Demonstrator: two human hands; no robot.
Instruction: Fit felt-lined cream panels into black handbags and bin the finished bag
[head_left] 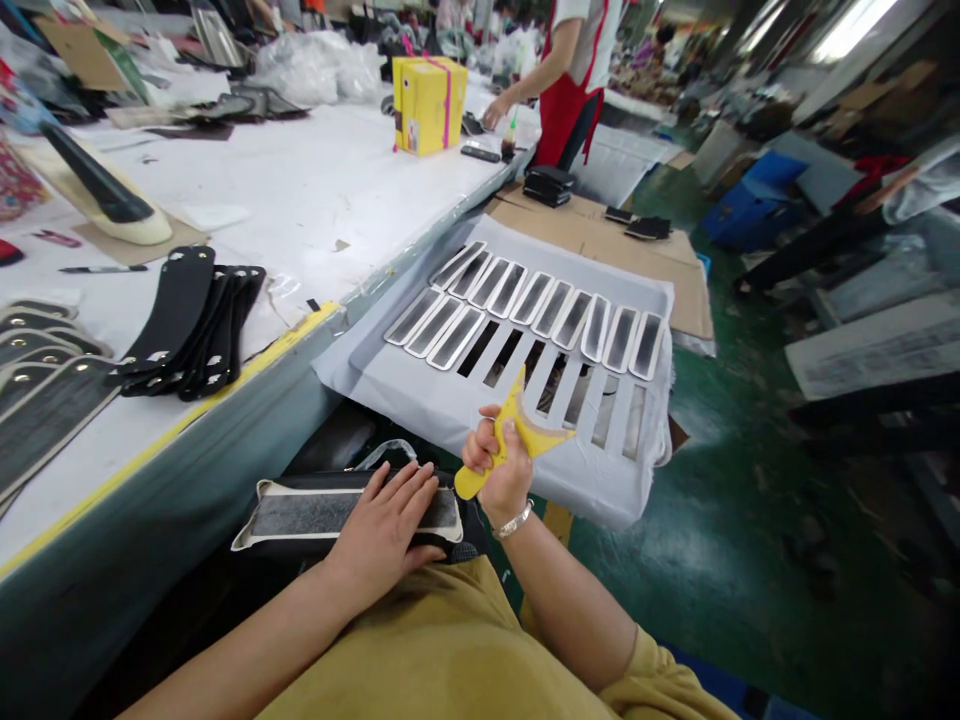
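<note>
Worktable (300, 175); left hand (388, 525) flat on panel (300, 514), right hand (505, 470) gripping tool (534, 438).

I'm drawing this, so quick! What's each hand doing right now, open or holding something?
Left hand: open, palm down on the grey strip.
Right hand: closed, holding the yellow tool.

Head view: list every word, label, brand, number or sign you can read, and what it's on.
No text is legible.
Yellow box on the table: small printed marks, too small to read.
Pale block at far right: faint marks, too blurred to read.
Yellow tool in the right hand: no readable lettering.
</note>
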